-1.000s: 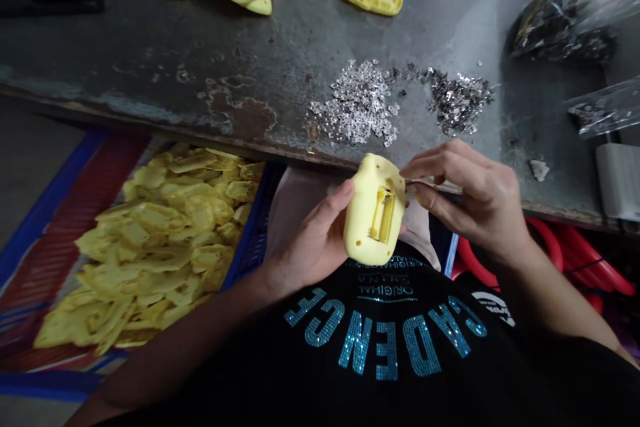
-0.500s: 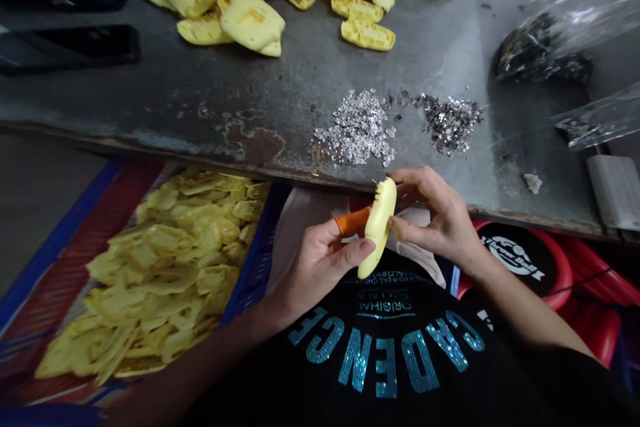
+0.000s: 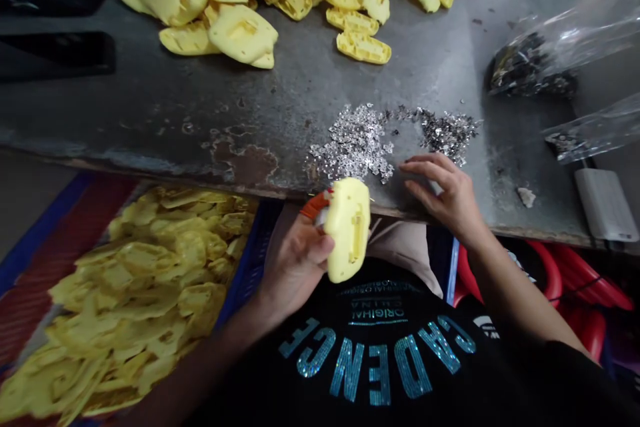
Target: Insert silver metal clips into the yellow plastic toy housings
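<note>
My left hand (image 3: 300, 250) grips a yellow plastic shell (image 3: 349, 230) by its left edge, just in front of the table's edge. A long battery slot faces up in the shell, and an orange cover wraps one of my left fingers. Over the table edge, my right hand (image 3: 445, 190) has its thumb and fingers apart, and nothing shows between them. It is close to a pile of small shiny metal pieces (image 3: 357, 140) on its left and a darker pile of metal pieces (image 3: 450, 133) just beyond it.
More yellow shells (image 3: 245, 33) lie heaped at the back of the grey metal table (image 3: 300, 93). Below on the left, a blue and red crate (image 3: 250, 247) holds many yellow shells. Clear bags of dark parts (image 3: 535, 67) and a white block (image 3: 605, 203) sit at the right.
The shell has turned from edge-on to slot side up and shifted left with my left hand. My right hand has let go of it and moved to the tabletop near the metal pieces.
</note>
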Action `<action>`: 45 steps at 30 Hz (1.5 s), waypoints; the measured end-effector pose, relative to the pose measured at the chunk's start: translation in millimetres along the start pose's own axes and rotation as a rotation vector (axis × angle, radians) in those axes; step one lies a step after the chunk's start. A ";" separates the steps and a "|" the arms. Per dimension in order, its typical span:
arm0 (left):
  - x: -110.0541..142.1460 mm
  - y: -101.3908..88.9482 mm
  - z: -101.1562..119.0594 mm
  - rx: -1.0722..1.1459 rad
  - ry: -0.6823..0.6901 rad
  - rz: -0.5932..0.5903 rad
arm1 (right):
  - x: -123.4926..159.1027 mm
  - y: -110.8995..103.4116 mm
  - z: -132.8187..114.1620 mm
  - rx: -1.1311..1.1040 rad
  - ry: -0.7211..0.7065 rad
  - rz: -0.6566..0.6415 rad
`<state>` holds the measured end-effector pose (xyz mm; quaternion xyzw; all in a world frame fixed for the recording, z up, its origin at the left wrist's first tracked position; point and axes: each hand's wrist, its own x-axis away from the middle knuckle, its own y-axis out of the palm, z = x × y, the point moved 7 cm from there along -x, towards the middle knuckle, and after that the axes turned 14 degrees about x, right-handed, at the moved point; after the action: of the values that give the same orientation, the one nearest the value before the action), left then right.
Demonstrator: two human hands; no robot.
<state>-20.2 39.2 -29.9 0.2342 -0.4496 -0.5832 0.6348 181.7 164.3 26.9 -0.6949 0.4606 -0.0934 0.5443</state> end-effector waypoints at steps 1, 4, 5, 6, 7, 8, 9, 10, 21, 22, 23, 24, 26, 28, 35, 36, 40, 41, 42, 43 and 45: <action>0.5 0.1 6.0 -0.006 0.011 0.005 | -5.8 3.3 7.4 0.121 -0.005 -0.008; 3.3 -3.0 18.4 -0.019 0.039 0.063 | -12.1 17.6 15.4 0.331 -0.059 -0.100; 4.4 -4.7 20.1 -0.023 0.040 0.090 | -9.9 19.6 14.4 0.350 -0.081 -0.116; 5.5 -6.6 20.9 -0.027 0.040 0.117 | -6.0 19.1 12.9 0.357 -0.098 -0.118; 6.5 -8.3 21.0 -0.031 0.040 0.141 | -0.7 16.0 11.5 0.355 -0.110 -0.106; 7.3 -9.4 20.5 -0.035 0.039 0.159 | 5.3 11.1 11.0 0.342 -0.115 -0.090; 7.9 -9.9 19.8 -0.034 0.040 0.167 | 11.4 4.8 11.6 0.325 -0.109 -0.069; 8.3 -10.0 18.7 -0.029 0.040 0.170 | 17.2 -2.1 13.5 0.307 -0.090 -0.046; 6.9 -1.6 6.5 -0.018 0.038 0.176 | 15.6 12.5 14.7 0.322 0.005 -0.099; 6.9 -1.1 6.3 -0.019 0.044 0.174 | 15.3 15.2 13.0 0.338 -0.006 -0.094; 7.0 -0.5 6.1 -0.020 0.049 0.168 | 16.5 16.8 11.0 0.349 -0.017 -0.087; 7.0 0.0 6.0 -0.020 0.054 0.160 | 19.1 17.6 8.7 0.354 -0.031 -0.083; 7.1 0.4 5.2 -0.023 0.053 0.146 | 27.7 17.4 2.5 0.345 -0.066 -0.079; 7.4 0.4 3.1 -0.032 0.039 0.134 | 38.5 15.7 -4.7 0.329 -0.104 -0.074; 8.0 4.4 -1.9 -0.049 0.023 0.086 | 57.8 14.8 -11.7 0.316 -0.051 0.004; 7.6 4.8 -2.3 -0.042 0.021 0.083 | 57.6 15.4 -12.1 0.321 -0.042 0.012; 6.5 3.8 -3.7 -0.010 0.012 0.090 | 55.9 16.1 -16.6 0.331 -0.010 0.022; 6.4 3.2 -4.7 0.000 0.003 0.092 | 56.0 16.1 -17.3 0.334 0.014 0.020; 6.3 2.7 -5.7 0.012 -0.007 0.094 | 56.5 15.9 -17.4 0.342 0.045 0.021; 6.3 2.5 -6.9 0.024 -0.018 0.092 | 57.4 15.9 -17.2 0.353 0.077 0.024; 6.2 2.8 -8.1 0.042 -0.022 0.087 | 60.3 16.4 -17.3 0.376 0.126 0.038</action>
<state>-12.4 32.1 -29.7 0.2212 -0.4786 -0.5480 0.6494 195.5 108.2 -2.6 -0.5650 0.4814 -0.2106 0.6361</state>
